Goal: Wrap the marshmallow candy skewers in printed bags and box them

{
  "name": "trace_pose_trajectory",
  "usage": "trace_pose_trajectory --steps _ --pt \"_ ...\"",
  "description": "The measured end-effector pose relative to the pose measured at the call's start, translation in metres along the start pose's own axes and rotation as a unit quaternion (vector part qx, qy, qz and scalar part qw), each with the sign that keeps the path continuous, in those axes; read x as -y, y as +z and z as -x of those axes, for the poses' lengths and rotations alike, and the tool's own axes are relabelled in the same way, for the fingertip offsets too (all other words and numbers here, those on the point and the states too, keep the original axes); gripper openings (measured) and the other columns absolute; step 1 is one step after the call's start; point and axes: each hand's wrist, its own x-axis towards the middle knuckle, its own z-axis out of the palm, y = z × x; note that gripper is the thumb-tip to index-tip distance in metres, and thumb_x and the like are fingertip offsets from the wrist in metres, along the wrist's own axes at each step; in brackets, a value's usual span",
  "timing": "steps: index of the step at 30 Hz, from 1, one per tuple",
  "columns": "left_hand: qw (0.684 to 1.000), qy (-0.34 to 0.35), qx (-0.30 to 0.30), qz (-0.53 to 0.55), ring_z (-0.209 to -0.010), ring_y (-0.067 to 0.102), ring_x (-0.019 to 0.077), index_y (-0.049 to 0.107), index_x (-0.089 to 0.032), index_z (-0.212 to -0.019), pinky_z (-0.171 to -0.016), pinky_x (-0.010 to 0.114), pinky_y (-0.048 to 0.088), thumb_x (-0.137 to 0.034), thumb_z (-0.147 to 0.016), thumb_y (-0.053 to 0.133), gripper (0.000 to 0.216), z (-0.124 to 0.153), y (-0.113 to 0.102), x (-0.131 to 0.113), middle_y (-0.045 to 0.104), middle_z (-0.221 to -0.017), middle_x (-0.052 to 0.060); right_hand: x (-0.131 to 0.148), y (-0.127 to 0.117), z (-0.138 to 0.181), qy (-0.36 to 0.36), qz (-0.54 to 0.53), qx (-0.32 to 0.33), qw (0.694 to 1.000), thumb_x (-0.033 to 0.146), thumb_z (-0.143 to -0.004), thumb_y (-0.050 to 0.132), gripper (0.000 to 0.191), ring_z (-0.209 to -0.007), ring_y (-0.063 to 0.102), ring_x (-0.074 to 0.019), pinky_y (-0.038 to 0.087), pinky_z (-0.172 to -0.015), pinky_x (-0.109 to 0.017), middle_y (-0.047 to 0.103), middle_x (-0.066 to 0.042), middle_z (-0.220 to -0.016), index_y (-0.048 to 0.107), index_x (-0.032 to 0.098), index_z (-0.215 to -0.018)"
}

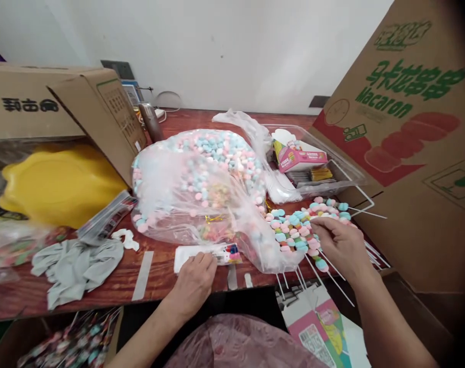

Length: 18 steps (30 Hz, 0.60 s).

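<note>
On the right, a pile of pink, blue and yellow candy skewers (294,227) lies at the table edge, white sticks pointing toward me. My right hand (342,245) is over it, thumb and fingers pinched at the candies of one skewer; the hand partly hides the grip. My left hand (196,281) presses with bent fingers on a flat stack of plastic wrappers (229,253) with colourful print at one end. Behind the wrappers sits a large clear bag (167,179) full of pink and blue candies, its loose plastic draping over part of the skewers.
A clear tray (349,176) holds a pink Macaron box (301,159) and small packets. Tall cartons (404,168) stand right, another carton (102,112) left beside a yellow lid-like piece (64,186). A grey cloth (83,268) lies left; a box of wrapped skewers (75,342) stands below.
</note>
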Motion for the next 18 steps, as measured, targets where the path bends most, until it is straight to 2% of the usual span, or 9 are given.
trace_pose_trajectory --steps 3,5,7,10,12,14,18 --pt "0.99 0.021 -0.135 0.024 -0.082 0.059 0.0214 0.062 -0.013 -0.097 -0.072 0.034 0.053 0.002 -0.08 0.046 0.028 0.008 0.009 0.008 0.066 -0.088 0.008 -0.019 0.006 0.013 -0.019 0.15 -0.008 0.988 0.022 -0.091 0.051 0.021 -0.072 0.069 -0.0203 0.044 -0.06 -0.029 0.074 -0.006 -0.085 0.07 0.017 -0.085" --pt "0.98 0.022 -0.192 0.035 -0.084 0.06 0.0201 0.062 -0.013 -0.096 -0.075 0.033 0.053 -0.001 -0.084 0.048 0.022 0.008 0.011 0.008 0.067 -0.087 0.007 -0.019 0.008 0.022 -0.013 0.203 -0.022 0.979 0.024 -0.091 0.051 0.021 -0.072 0.068 -0.0196 0.041 -0.058 -0.028 0.074 -0.006 -0.086 0.07 0.017 -0.086" --pt "0.979 0.004 -0.198 0.039 -0.084 0.061 0.0191 0.063 -0.015 -0.098 -0.078 0.032 0.053 -0.005 -0.088 0.052 0.018 0.007 0.009 0.005 0.067 -0.086 0.006 -0.017 0.006 0.03 -0.014 0.235 -0.009 0.972 0.025 -0.091 0.052 0.021 -0.071 0.066 -0.0189 0.039 -0.058 -0.028 0.073 -0.005 -0.083 0.07 0.017 -0.085" --pt "0.987 -0.035 -0.151 0.035 -0.085 0.062 0.0199 0.063 -0.017 -0.107 -0.075 0.032 0.053 -0.009 -0.09 0.051 0.022 0.004 0.003 -0.002 0.068 -0.09 0.007 -0.015 -0.001 0.042 -0.023 0.25 0.026 0.968 0.026 -0.092 0.052 0.022 -0.069 0.063 -0.0181 0.038 -0.059 -0.029 0.071 -0.005 -0.078 0.069 0.017 -0.081" --pt "0.988 -0.059 -0.132 0.045 -0.085 0.061 0.0205 0.064 -0.018 -0.106 -0.072 0.032 0.053 -0.008 -0.09 0.048 0.024 0.002 -0.001 -0.004 0.069 -0.091 0.007 -0.015 -0.005 0.051 -0.008 0.237 0.008 0.971 0.026 -0.091 0.054 0.019 -0.071 0.063 -0.0179 0.04 -0.062 -0.029 0.071 -0.005 -0.08 0.07 0.018 -0.084" --pt "0.983 -0.078 -0.148 0.08 -0.082 0.06 0.0198 0.064 -0.018 -0.096 -0.07 0.031 0.052 -0.007 -0.091 0.047 0.021 -0.002 -0.002 -0.003 0.068 -0.086 0.007 -0.016 -0.009 0.059 0.013 0.236 -0.02 0.971 0.027 -0.091 0.056 0.017 -0.074 0.063 -0.0186 0.042 -0.066 -0.029 0.072 -0.005 -0.084 0.07 0.018 -0.088" --pt "0.96 -0.092 -0.224 0.136 -0.078 0.057 0.0189 0.063 -0.017 -0.085 -0.074 0.033 0.051 -0.008 -0.09 0.053 0.014 -0.006 -0.001 0.004 0.066 -0.079 0.005 -0.02 -0.015 0.071 0.031 0.267 -0.027 0.963 0.031 -0.091 0.058 0.018 -0.079 0.062 -0.0213 0.043 -0.07 -0.031 0.071 -0.007 -0.086 0.07 0.018 -0.094"
